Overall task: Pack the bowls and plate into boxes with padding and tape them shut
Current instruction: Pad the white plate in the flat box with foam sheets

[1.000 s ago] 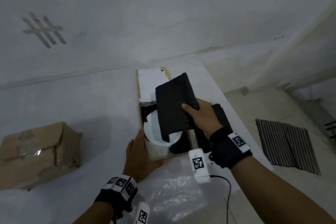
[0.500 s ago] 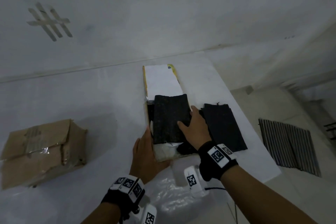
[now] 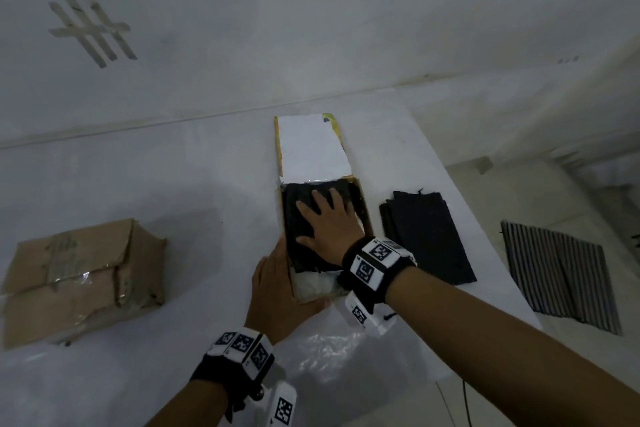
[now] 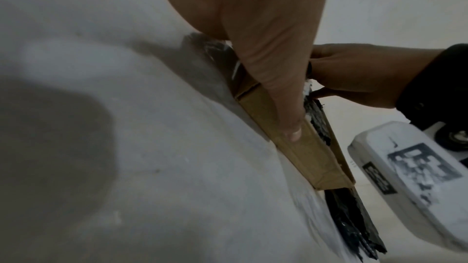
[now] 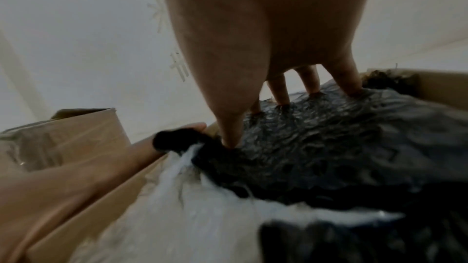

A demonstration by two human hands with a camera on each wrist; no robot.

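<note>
White-covered table (image 3: 145, 204) against a pale wall. At its left, a crumpled brown cardboard box (image 3: 79, 274), flaps down and clear tape across the top: I judged that one already packed and sealed. At centre, a shallow open cardboard box (image 3: 364, 208), its white-lined lid (image 3: 313, 147) laid back toward the wall. To its right, a loose stack of black padding sheets (image 3: 427, 236) lay unused.

Inside the open box, a black textured padding sheet (image 3: 298, 218) lay on top, white wrapping (image 5: 192, 203) showing at the near end. No dish could be seen; presumably underneath. Left to do, by my reckoning: close the lid, tape it.

Right hand (image 3: 329, 224) lay flat on the black sheet, fingers spread and straight, pressing down, gripping nothing. Left hand (image 3: 273, 291) lay against the box's outer left wall, fingers extended along the cardboard, bracing it rather than clasping.
</note>
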